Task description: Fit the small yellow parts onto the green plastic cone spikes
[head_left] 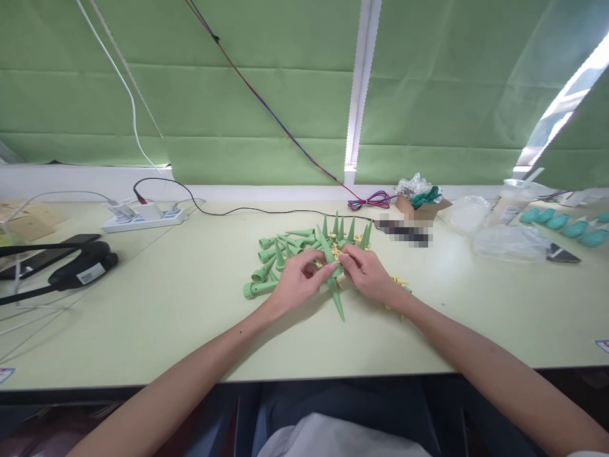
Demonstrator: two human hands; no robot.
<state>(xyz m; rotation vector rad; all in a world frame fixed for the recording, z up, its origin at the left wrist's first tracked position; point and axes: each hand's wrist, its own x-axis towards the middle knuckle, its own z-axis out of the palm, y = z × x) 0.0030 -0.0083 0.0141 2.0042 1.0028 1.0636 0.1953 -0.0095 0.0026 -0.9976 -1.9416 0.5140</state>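
My left hand is closed around a green plastic spike, its tapered tip pointing up and away. Fingers of my right hand are pinched together beside that spike's wide end, at a small yellow plastic piece. Below my hands, another green spike lies with its point toward me. To the left is a pile of green spikes with ribbed round collars. Several green cones stand upright behind my hands, among yellow bits. More yellow pieces lie partly hidden by my right forearm.
A white power strip and a black strapped device are on the left. Toward the back right stand a cardboard box, a plastic cup and clear bags. Teal objects sit far right. A black cable crosses the table's back.
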